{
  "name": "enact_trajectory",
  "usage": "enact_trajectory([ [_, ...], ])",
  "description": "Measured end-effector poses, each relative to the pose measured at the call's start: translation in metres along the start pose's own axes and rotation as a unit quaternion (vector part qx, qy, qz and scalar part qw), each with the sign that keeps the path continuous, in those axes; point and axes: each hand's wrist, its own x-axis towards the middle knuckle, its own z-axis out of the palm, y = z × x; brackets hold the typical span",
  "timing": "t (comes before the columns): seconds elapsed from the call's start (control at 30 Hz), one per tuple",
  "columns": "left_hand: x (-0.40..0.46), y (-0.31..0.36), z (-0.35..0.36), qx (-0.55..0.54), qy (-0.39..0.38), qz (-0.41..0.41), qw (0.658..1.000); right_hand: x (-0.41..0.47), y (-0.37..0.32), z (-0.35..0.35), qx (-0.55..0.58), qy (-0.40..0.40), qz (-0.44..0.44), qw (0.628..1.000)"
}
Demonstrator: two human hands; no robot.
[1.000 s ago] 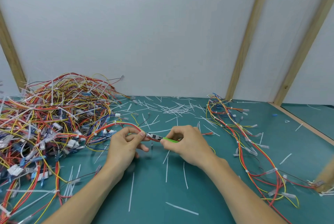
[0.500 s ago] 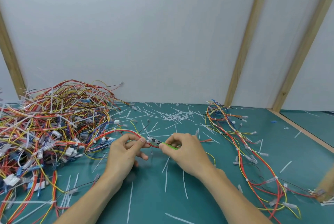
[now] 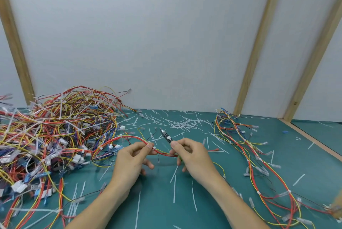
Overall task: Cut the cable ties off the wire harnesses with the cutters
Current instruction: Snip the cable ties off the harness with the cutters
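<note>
Both forearms are reaching in from the near edge of the table. The left hand [image 3: 133, 156] is pinching with thumb and forefinger, other fingers curled beneath. The right hand [image 3: 191, 154] is curling closed, just beside it.

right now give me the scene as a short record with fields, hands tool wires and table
left hand: pinches red and yellow harness beside a white cable tie
right hand: holds cutters, tip pointing up and away
big pile: tangled harnesses, left
loose harnesses: right
table: green, strewn with cut ties
</note>
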Motion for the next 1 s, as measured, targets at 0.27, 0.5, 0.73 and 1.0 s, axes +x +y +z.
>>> enact_trajectory([
  [0.27,-0.001,0.002,0.001,0.001,0.002,-0.003,1.0,0.002,0.001,-0.007,0.028,-0.005,0.033,0.999],
  [0.5,-0.002,0.007,-0.002,-0.038,0.002,-0.017,0.999,0.004,0.004,-0.008,-0.022,-0.034,0.044,0.998],
  [0.73,0.001,0.013,-0.006,-0.093,0.028,0.001,0.995,0.006,0.004,-0.016,-0.017,0.125,0.038,0.991],
  [1.0,-0.003,0.017,-0.005,-0.079,-0.011,0.029,0.996,0.007,0.006,-0.016,-0.019,0.024,0.097,0.995],
])
